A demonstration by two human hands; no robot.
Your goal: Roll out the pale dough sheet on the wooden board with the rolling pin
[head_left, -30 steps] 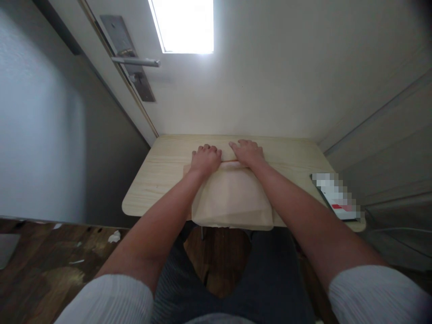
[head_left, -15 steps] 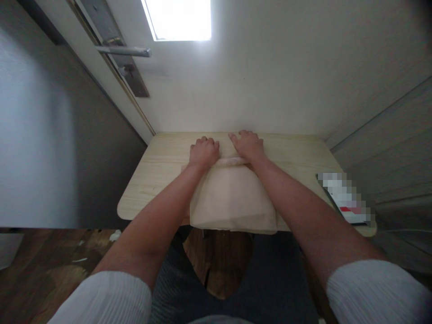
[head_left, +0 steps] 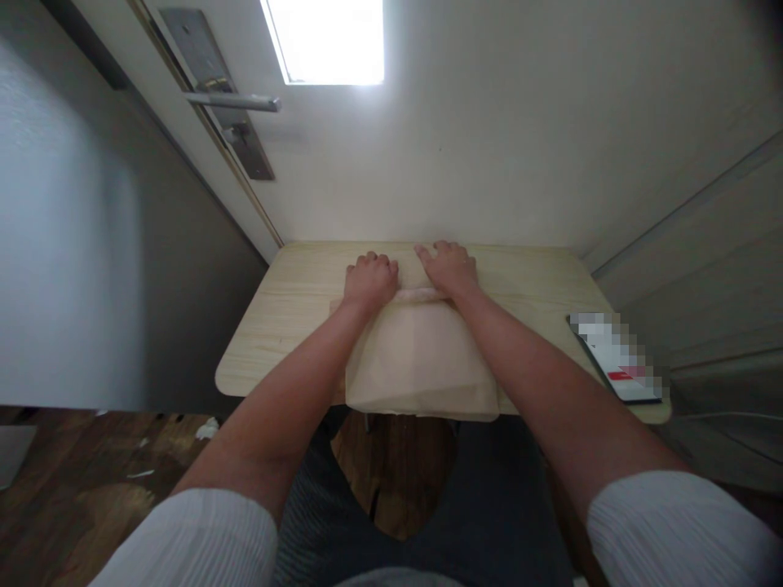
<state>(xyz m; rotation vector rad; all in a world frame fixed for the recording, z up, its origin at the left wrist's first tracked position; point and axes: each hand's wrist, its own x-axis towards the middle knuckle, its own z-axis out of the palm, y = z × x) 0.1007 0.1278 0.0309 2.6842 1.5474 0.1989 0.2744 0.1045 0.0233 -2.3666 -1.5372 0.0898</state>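
Note:
A beige sheet of cloth or similar soft material (head_left: 422, 359) lies on the table in front of me, its near edge hanging slightly over the front. Along its far side runs a pale, thick band that looks rolled or folded (head_left: 422, 294). My left hand (head_left: 370, 279) lies palm down over the left end of this band, fingers bent forward and beyond it. Over the band's right end rests my right hand (head_left: 451, 267), also palm down, with thumb spread toward the left. The undersides of both hands are hidden, and neither visibly grips the material.
The small light-wood table (head_left: 263, 326) stands against a pale door with a metal lever handle (head_left: 236, 101) and a bright window (head_left: 330, 41). A phone-like flat object with a blurred screen (head_left: 617, 359) lies at the right edge. Scraps lie on the wooden floor (head_left: 116, 489).
The view has shifted slightly, so the door handle and window sit a little lower. Both hands stay at nearly the same places on the band.

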